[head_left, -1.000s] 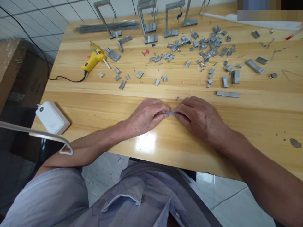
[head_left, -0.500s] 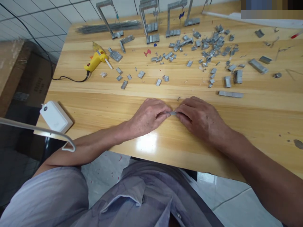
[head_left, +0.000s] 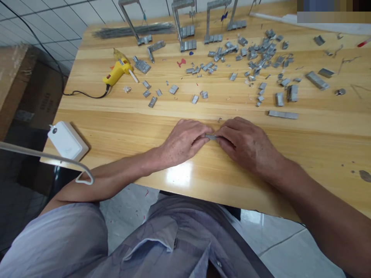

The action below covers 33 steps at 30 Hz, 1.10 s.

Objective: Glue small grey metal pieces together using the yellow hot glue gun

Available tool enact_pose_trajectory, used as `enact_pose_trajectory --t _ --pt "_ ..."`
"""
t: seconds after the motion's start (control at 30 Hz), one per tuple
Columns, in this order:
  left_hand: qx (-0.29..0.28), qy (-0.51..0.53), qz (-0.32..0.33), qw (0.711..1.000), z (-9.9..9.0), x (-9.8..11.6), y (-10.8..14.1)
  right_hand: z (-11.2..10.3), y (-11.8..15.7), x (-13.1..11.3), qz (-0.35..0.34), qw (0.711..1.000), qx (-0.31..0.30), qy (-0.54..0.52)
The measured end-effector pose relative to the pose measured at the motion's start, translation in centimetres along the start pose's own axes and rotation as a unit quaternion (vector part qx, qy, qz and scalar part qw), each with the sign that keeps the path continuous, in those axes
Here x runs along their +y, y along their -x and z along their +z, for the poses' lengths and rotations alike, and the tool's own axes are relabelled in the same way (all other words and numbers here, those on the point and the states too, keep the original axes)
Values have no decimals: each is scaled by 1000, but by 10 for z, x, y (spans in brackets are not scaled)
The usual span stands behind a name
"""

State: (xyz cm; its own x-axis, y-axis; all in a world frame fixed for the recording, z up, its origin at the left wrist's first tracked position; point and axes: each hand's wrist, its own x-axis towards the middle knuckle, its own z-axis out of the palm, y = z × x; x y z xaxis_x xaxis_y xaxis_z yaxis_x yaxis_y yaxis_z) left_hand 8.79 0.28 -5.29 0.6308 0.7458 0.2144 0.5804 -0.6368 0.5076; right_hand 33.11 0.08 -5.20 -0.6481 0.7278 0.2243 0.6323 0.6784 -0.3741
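Here, pinching a small grey strip (head_left: 211, 137) end to end, low over the near half of the table (head_left: 124, 131). With the left hand (head_left: 184, 143), holding the left end, grip closed down to thumb and fingertips. With the right hand (head_left: 246, 144), holding the right end in a similar closed grip, fingers curled. Showing only a short middle length of strip between both sets of fingertips. Cannot tell whether touching the table beneath.

Just beyond the fingertips, noted a tiny bent scrap (head_left: 219, 120). Farther out, to the right, a long bar (head_left: 283, 114) lying flat, roughly crosswise. Beyond that, scattered loosely and partly heaped, many grey metal pieces (head_left: 262, 58), thickest right of centre. Among the sparser ones, slightly right of the glue gun, a red bow-shaped scrap (head_left: 181, 62).

Along the far side, standing upright on segmented feet, several metal frames (head_left: 208, 23). Behind and left of these, a bundle of thin rods (head_left: 136, 30), laid lengthwise near the tiled wall (head_left: 95, 17).

At far left, a yellow glue gun (head_left: 117, 73) lying on its side, with a pale stick (head_left: 133, 76) at one end and a black cord (head_left: 87, 93) trailing off. Nearer, by the left edge, a white box (head_left: 68, 141).
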Motion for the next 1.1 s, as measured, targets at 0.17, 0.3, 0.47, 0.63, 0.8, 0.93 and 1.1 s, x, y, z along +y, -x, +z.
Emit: enact_pose_trajectory --t 0.17,0.3,0.47,0.63,0.8,0.93,1.1 --pt "-8 -11 16 1000 -1 1 0 0 0 1 0 1000 0 -3" --pt "5 -26 35 999 2 1 1 0 0 0 0 1000 -1 5" --pt "42 -104 78 991 8 3 5 0 2 0 -13 1000 11 15" --pt "56 -186 117 974 9 12 9 0 5 0 -20 1000 24 7" --pt "53 -236 136 961 7 19 13 -3 5 -3 -25 999 39 -11" --pt "44 -223 134 964 5 21 13 -5 4 -5 -23 999 40 -21" --pt "-3 -225 124 966 4 24 15 -5 4 -5 -29 998 50 -21"
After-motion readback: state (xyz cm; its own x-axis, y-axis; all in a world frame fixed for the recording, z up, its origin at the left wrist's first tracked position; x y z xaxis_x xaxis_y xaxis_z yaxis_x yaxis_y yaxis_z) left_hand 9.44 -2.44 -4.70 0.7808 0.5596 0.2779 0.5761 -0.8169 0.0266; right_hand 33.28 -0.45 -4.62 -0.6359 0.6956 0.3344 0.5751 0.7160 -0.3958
